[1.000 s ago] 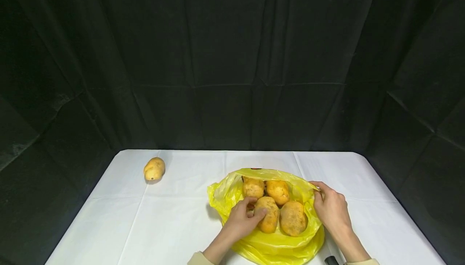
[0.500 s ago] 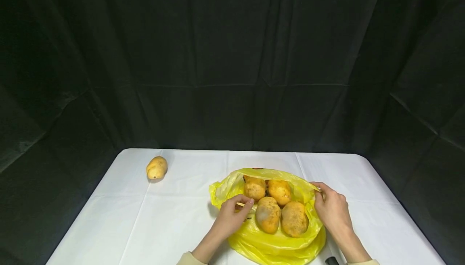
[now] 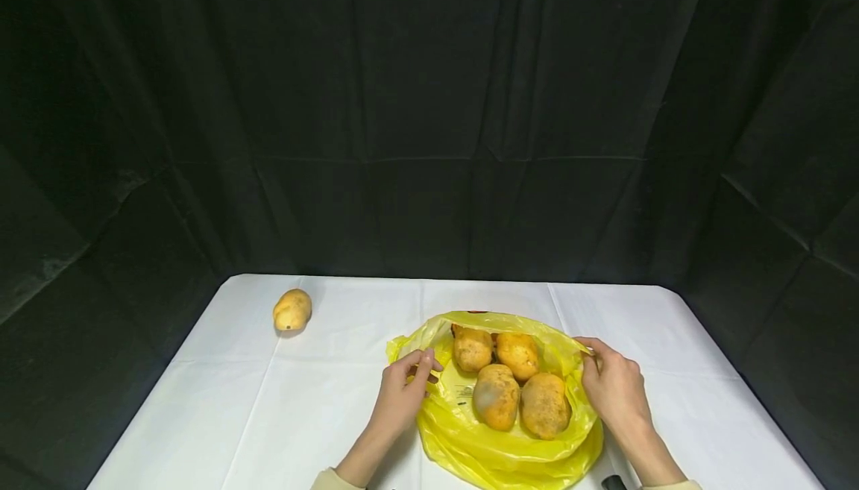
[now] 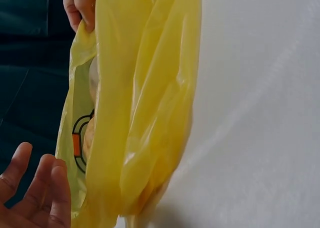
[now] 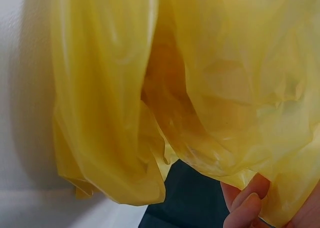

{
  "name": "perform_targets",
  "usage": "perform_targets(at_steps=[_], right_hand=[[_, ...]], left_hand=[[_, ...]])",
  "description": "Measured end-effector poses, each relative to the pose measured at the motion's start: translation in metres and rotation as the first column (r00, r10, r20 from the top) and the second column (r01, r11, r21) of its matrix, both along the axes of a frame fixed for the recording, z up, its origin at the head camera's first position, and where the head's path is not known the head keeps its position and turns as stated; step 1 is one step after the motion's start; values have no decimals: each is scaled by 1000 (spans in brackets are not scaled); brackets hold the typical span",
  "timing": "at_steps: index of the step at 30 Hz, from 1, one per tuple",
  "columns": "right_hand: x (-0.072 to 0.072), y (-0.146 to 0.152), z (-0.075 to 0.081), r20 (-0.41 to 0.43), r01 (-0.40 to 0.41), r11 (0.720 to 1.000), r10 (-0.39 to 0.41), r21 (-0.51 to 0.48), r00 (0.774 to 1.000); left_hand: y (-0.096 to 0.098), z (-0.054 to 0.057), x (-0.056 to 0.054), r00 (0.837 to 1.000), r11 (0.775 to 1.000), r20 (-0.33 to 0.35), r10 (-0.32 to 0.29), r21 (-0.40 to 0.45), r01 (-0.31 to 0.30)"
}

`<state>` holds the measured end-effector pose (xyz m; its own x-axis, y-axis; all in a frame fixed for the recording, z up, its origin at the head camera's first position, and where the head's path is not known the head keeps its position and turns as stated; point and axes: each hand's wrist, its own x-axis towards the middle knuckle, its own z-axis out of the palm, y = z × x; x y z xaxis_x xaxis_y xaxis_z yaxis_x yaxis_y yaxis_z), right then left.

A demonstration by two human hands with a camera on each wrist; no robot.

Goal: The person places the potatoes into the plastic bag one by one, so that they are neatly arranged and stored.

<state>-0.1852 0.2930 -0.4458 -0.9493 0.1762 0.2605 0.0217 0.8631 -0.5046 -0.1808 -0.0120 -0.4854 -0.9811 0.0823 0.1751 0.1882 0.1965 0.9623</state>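
A yellow plastic bag [image 3: 503, 467] lies with its mouth spread, and several potatoes show inside, among them a front potato [image 3: 496, 398] and one beside it [image 3: 545, 406]. At the bag's right rim my right hand [image 3: 614, 385] pinches the plastic between thumb and fingers; the right wrist view shows fingertips [image 5: 245, 204] on the film. My left hand [image 3: 397, 394] is at the left side of the mouth, fingers loosely bent and apart. In the left wrist view its fingers [image 4: 60, 188] stand beside the bag's edge, holding nothing.
One more potato [image 3: 292, 310] sits alone at the far left of the white-covered table [image 3: 322, 400]. A small dark object [image 3: 612, 482] lies by the right forearm at the front edge. Black cloth [image 3: 429, 117] hangs behind and at both sides.
My left hand has drawn back from the front potato, moving left to the bag's left rim. The right hand keeps its hold on the bag. The whole view has shifted slightly.
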Motion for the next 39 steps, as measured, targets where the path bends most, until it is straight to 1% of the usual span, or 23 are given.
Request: perform_targets(at_steps=[6,9,14,20,22,24,26,31,33,35,39], right_hand=[[0,1,0,2,-3,1000,3,2,1000],[0,1,0,-4,-3,1000,3,4,1000],[0,0,-1,-26,-5,1000,5,12,1000],[1,-1,0,-34,-1,1000,1,13,999],[1,-1,1,-35,-1,1000,1,11,999],[0,0,1,-41,-3,1000,3,12,999],[0,0,0,-53,-7,1000,8,16,999],[0,1,-1,-68,-12,1000,13,19,998],[0,0,-1,-59,-10,1000,11,16,998],[0,0,0,-49,-5,1000,6,14,999],[1,0,2,-33,2,1000,-1,11,999]], left_hand=[[-10,2,4,999,999,-21,31,8,-31],[-16,4,4,998,999,-38,52,16,-51],[-26,7,1,993,995,-66,96,25,-95],[-39,11,-4,987,990,-73,142,27,-140],[-43,12,-6,983,986,-76,167,28,-165],[-47,11,-8,975,979,-81,205,30,-203],[-51,10,-9,964,967,-79,255,26,-254],[-59,3,-13,923,923,-14,385,-12,-385],[-62,-1,-14,909,909,13,416,-28,-416],[-65,-3,-15,897,897,23,441,-39,-439],[-70,-7,-16,885,885,42,465,-51,-463]])
